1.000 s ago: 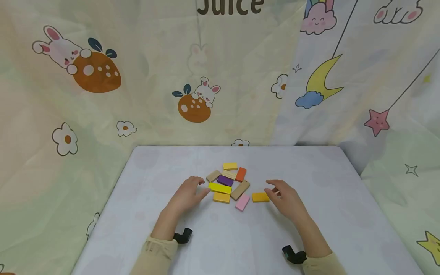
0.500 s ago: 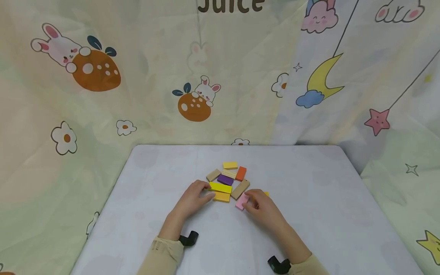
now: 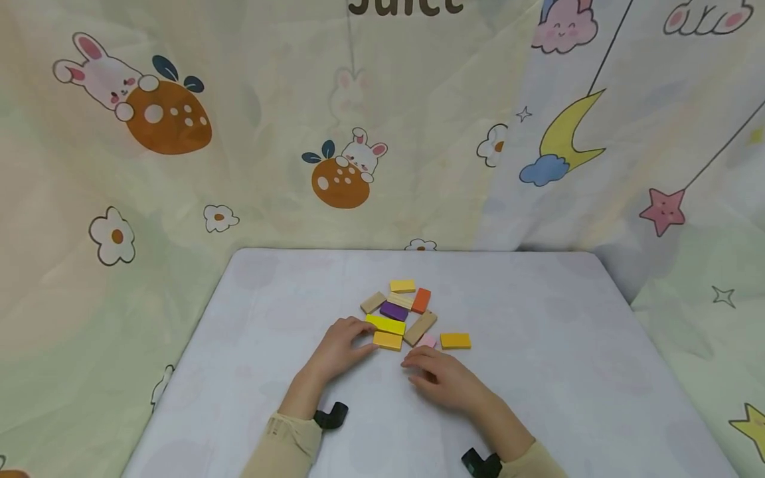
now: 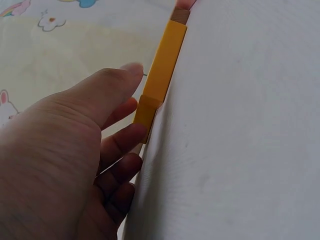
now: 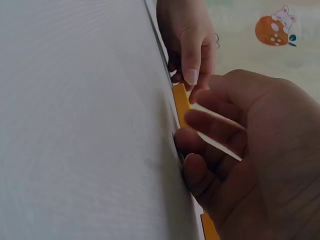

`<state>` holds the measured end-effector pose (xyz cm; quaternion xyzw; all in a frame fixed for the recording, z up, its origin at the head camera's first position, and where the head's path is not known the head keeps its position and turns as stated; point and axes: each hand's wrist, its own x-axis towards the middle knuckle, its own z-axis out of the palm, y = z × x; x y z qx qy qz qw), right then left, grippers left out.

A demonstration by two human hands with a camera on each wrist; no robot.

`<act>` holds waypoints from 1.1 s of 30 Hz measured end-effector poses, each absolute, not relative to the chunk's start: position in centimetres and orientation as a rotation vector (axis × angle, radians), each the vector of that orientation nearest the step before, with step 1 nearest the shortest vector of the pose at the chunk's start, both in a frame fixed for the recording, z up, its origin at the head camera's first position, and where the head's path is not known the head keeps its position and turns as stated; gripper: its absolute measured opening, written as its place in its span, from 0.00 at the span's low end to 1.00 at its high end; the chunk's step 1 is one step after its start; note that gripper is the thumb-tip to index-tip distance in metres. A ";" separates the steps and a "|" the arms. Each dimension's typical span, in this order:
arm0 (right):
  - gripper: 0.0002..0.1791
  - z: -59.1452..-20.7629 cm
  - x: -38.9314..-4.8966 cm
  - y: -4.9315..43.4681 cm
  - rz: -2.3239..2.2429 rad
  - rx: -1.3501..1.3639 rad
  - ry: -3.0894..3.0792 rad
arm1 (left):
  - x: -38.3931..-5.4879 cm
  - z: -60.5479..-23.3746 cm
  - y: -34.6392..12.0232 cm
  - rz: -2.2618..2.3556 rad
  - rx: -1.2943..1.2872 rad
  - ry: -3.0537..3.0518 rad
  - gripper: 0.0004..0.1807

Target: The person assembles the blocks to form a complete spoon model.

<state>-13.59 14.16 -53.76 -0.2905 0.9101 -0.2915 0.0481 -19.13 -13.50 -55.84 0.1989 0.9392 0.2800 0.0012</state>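
Observation:
My left hand [image 3: 340, 348] is at the left end of the bright yellow block [image 3: 385, 324] and the orange-yellow block [image 3: 388, 341], its fingertips touching or nearly touching them. In the left wrist view that orange-yellow block [image 4: 167, 62] lies beyond the thumb, and the fingers are loosely bent. My right hand [image 3: 445, 380] hovers just in front of the pink block [image 3: 427, 340], partly hiding it, with relaxed fingers and nothing between them. Another orange-yellow block [image 3: 455, 341] lies to its right. A tan block [image 3: 420, 328] lies behind the pink one.
Behind these lie a purple block [image 3: 394, 311], an orange block [image 3: 421, 301], a striped pale block [image 3: 400, 301], a small tan block [image 3: 373, 303] and a yellow block [image 3: 402, 286]. All rest flat on the white table [image 3: 287, 285]. A patterned cloth [image 3: 257, 133] hangs behind.
My right hand has moved left from beside the right-hand orange-yellow block, over the pink block, to in front of it. My left hand has shifted slightly right, closer to the blocks.

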 end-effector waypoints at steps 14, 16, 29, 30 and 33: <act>0.09 -54.8 -15.3 15.3 -0.956 -0.325 2.971 | -19.1 -56.2 -12.9 0.814 0.597 2.993 0.22; 0.15 -54.8 -15.8 15.5 -0.958 -0.294 2.987 | -19.1 -56.3 -12.8 0.792 0.606 3.008 0.22; 0.55 -54.2 -18.0 13.3 -0.704 -0.169 2.948 | -20.0 -56.5 -12.8 0.768 0.597 2.997 0.21; 0.55 -54.2 -18.1 13.2 -0.662 -0.170 2.963 | -20.1 -56.5 -12.7 0.769 0.597 2.991 0.21; 0.55 -54.3 -18.3 12.8 -0.580 -0.167 2.994 | -20.5 -56.5 -12.6 0.766 0.597 2.970 0.21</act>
